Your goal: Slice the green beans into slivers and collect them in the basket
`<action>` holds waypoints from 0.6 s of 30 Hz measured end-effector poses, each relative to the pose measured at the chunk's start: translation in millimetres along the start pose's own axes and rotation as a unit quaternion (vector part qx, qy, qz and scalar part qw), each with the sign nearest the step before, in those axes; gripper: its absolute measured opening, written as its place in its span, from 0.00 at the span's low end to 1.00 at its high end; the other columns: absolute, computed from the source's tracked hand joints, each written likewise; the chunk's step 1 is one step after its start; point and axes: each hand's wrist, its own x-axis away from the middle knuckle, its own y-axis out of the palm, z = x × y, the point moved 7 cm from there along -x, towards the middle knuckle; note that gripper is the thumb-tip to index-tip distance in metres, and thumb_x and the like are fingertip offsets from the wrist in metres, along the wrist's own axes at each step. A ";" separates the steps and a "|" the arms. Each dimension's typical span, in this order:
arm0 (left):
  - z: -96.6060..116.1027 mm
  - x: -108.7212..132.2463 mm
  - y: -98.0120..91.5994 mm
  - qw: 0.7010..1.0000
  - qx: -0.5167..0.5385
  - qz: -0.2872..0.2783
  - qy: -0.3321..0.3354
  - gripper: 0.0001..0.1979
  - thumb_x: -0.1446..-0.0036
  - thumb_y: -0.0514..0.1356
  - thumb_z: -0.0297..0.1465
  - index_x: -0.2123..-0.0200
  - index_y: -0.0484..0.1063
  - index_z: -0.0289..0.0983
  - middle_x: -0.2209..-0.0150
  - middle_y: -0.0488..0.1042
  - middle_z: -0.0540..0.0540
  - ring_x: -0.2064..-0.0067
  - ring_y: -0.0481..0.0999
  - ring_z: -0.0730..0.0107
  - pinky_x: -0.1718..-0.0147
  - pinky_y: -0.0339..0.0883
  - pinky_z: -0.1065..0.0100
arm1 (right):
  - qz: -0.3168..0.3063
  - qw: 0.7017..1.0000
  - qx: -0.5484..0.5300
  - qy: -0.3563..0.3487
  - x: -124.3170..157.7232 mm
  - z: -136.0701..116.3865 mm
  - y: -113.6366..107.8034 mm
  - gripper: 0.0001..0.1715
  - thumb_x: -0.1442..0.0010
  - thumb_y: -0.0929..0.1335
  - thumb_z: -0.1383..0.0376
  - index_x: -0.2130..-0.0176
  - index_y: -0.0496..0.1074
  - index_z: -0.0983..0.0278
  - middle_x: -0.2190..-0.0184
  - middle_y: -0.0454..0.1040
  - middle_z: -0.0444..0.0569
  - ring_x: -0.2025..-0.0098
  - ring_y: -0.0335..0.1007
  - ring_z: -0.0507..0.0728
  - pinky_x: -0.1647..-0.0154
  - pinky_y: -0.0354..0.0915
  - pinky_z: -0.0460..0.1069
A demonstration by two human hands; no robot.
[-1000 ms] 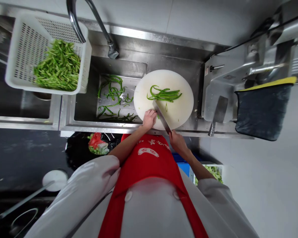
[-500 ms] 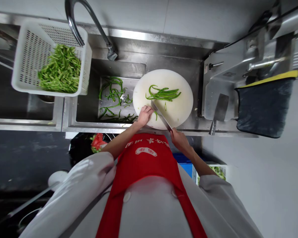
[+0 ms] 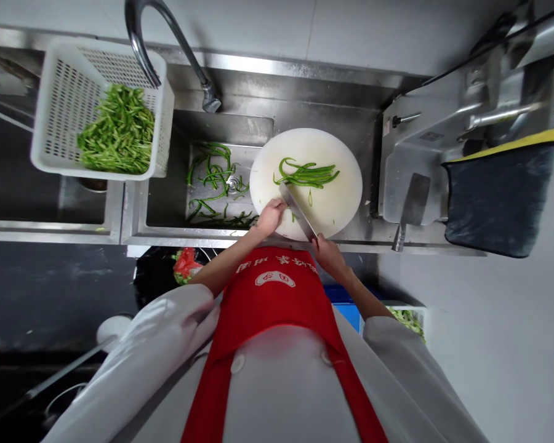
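Note:
My right hand [image 3: 329,254] grips the handle of a kitchen knife [image 3: 300,213], whose blade slants up and left across the round white cutting board [image 3: 341,206]. Beside the blade, my left hand [image 3: 271,216] rests at the board's lower left with fingers curled together; what they hold, if anything, is hidden. A bunch of long green chili peppers [image 3: 311,176] lies on the board beyond the knife tip. One small green piece [image 3: 310,197] lies right of the blade, and another bit shows at its left edge. More green peppers [image 3: 219,172] are scattered in the sink left of the board.
A white perforated basket [image 3: 44,132] of cut green strips [image 3: 117,132] stands at the left. A curved faucet [image 3: 180,43] arches over the sink [image 3: 166,203]. On the right are a metal machine [image 3: 399,160], a cleaver [image 3: 415,200] and a black cloth with yellow edge [image 3: 496,197].
The knife has shifted slightly left, its blade now closer to my left fingers and over the small green piece beside them. The whole view has moved a little.

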 end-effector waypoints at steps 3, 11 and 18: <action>-2.9 8.6 -5.7 0.998 0.048 -0.039 0.007 0.17 0.35 0.49 0.22 0.57 0.77 0.36 0.58 0.75 0.42 0.57 0.74 0.63 0.53 0.72 0.62 | 0.014 1.000 -0.003 -0.001 -0.9 4.6 -4.9 0.21 0.24 0.53 0.58 0.49 0.66 0.66 0.62 0.79 0.56 0.59 0.76 0.60 0.61 0.59 0.48; 2.6 19.7 4.9 0.999 0.031 -0.029 0.019 0.15 0.30 0.50 0.34 0.55 0.76 0.38 0.55 0.75 0.42 0.52 0.73 0.62 0.47 0.70 0.60 | -0.013 1.000 0.004 0.007 18.5 -6.6 8.9 0.22 0.24 0.50 0.58 0.46 0.64 0.65 0.61 0.79 0.56 0.59 0.77 0.60 0.59 0.62 0.49; 6.7 26.0 9.3 0.997 0.024 -0.010 0.070 0.15 0.28 0.48 0.33 0.53 0.73 0.37 0.53 0.73 0.41 0.50 0.70 0.63 0.48 0.69 0.61 | -0.015 1.000 0.003 -0.003 15.2 -15.1 10.1 0.22 0.24 0.51 0.58 0.46 0.64 0.66 0.60 0.79 0.57 0.57 0.78 0.61 0.58 0.63 0.49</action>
